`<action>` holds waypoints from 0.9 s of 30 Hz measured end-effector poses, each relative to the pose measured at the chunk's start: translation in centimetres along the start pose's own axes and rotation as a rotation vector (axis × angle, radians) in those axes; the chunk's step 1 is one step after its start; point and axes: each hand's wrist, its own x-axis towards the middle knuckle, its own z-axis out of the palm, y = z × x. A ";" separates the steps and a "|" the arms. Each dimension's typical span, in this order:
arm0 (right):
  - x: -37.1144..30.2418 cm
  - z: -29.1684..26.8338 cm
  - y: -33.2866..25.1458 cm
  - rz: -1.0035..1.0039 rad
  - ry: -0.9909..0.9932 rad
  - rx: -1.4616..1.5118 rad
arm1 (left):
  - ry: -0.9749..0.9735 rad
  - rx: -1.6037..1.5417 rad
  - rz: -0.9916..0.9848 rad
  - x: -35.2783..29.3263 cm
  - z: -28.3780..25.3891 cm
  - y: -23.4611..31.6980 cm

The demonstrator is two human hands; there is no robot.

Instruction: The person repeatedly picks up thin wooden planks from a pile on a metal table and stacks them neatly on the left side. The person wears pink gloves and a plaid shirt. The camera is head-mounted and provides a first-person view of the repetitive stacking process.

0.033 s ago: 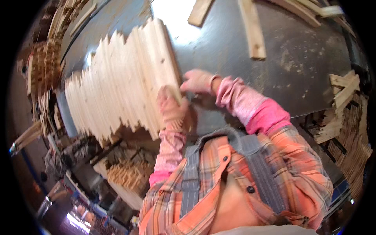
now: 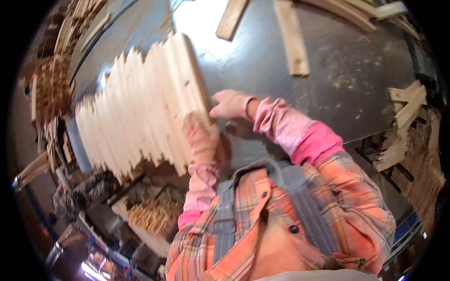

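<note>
Now | left hand (image 2: 201,139): grip spread flat on slats (image 2: 136,110) | right hand (image 2: 231,104): beside slats, grip can't be made out | slats: side by side, near left corner of bench (image 2: 342,100), overhanging near edge | boards (image 2: 291,37): toward far edge

Your count: one left hand (image 2: 201,139), one right hand (image 2: 229,104)
Two loose boards (image 2: 293,42) at top centre, one slat panel (image 2: 140,107) left of centre.

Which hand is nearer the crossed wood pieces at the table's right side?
Right. The right hand is beside the right edge of the row of wood strips, well left of the crossed wood pieces; the left hand is farther left, on the row.
</note>
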 end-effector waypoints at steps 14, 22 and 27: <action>-10.2 -39.3 25.6 0.710 0.777 -0.792 | 0.011 0.090 -0.430 5.1 -2.6 8.2; -14.3 -38.6 26.6 0.426 0.314 -0.671 | 0.054 -0.027 0.011 25.1 2.1 15.5; -13.9 -45.2 31.0 0.559 0.730 -0.873 | -0.236 0.143 -0.239 33.0 4.7 19.1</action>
